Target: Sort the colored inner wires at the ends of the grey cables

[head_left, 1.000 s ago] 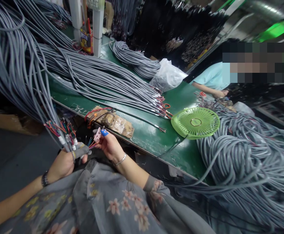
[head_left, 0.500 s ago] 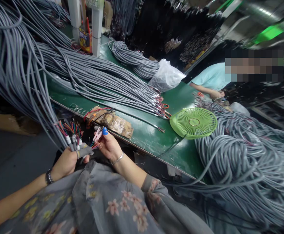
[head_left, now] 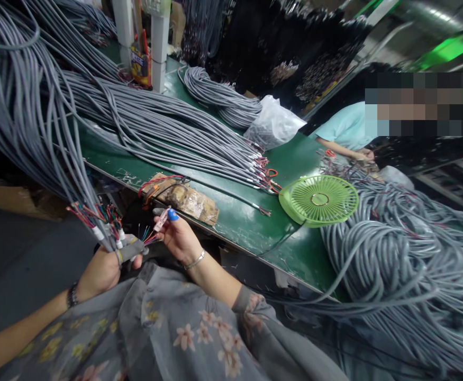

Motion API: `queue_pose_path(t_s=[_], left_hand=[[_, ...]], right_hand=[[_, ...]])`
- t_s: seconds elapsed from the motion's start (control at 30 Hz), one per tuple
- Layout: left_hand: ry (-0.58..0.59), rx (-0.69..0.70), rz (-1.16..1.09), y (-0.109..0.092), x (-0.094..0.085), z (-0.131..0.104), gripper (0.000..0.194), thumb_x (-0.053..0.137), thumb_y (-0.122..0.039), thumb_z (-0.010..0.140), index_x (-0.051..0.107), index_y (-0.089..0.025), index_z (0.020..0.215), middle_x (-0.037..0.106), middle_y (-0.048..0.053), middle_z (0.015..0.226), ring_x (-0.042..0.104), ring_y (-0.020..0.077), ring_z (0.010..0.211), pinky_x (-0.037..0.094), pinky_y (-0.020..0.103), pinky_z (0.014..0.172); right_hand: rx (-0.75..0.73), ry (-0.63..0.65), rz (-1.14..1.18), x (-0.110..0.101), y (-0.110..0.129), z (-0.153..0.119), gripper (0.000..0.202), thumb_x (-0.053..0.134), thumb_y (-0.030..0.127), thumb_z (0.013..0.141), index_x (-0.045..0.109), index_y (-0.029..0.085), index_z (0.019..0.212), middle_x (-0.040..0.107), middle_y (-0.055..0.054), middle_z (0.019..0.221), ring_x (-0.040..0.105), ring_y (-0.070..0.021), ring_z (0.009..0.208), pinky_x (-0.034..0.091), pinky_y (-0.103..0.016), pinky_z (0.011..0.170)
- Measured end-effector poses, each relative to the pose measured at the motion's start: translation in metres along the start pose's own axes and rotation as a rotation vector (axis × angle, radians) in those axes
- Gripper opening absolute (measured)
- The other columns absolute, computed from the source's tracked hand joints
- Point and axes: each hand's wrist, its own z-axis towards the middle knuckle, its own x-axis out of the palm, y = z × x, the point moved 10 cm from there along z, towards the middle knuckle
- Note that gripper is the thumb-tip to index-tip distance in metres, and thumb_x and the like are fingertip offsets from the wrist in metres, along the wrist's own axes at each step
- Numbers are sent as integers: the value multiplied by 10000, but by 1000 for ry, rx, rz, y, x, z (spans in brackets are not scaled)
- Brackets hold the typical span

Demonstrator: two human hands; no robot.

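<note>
My left hand (head_left: 101,272) is closed around several grey cables (head_left: 103,237) with white-banded ends and fanned-out coloured wires. Grey coverings are on its fingers. One cable's thin coloured wires (head_left: 147,235) stick out from this grip toward my right hand (head_left: 179,241). A blue cover sits on the right thumb, and those fingers pinch a small pinkish-white piece (head_left: 162,220) whose kind I cannot make out. The wire tips lie close to the right fingers; whether they touch is unclear. Both hands are above my lap, in front of the table edge.
A taped brown block (head_left: 187,198) with wires lies at the edge of the green table (head_left: 231,233). Beyond it are long grey cable bundles (head_left: 175,127), a green fan (head_left: 319,199) and a clear plastic bag (head_left: 274,124). Cable coils (head_left: 398,259) fill the right, near another person (head_left: 346,127).
My left hand has shifted slightly left and down with the cables, and their wire ends spread farther left. My right hand stays nearly in place, still pinching the small piece.
</note>
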Motion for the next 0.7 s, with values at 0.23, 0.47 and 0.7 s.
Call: queue_pose_path(t_s=[0.23,0.47,0.7], left_hand=[[-46,17,-72,-6,3,6,355,724,-469,635,610,-217,414,569,11,449,487,168,514,389,334,592],[9,21,-61,3,3,9,315,691,-402,682,624,-219,435,586,15,463,485,165,504,382,321,560],[-8,10,-34,3,5,11,322,698,-444,663,635,-220,440,575,14,441,479,159,489,371,308,548]], right_hand=[[-74,18,-110,-2,5,-1,393,742,573,823,701,183,861,674,-9,666,583,-125,586,501,-235,577],[-78,75,-147,-3,-4,9,525,690,692,806,711,172,878,715,-56,807,616,-151,674,500,-265,605],[-63,22,-65,-2,-2,11,431,766,607,791,722,193,900,702,-23,752,634,-150,689,528,-277,688]])
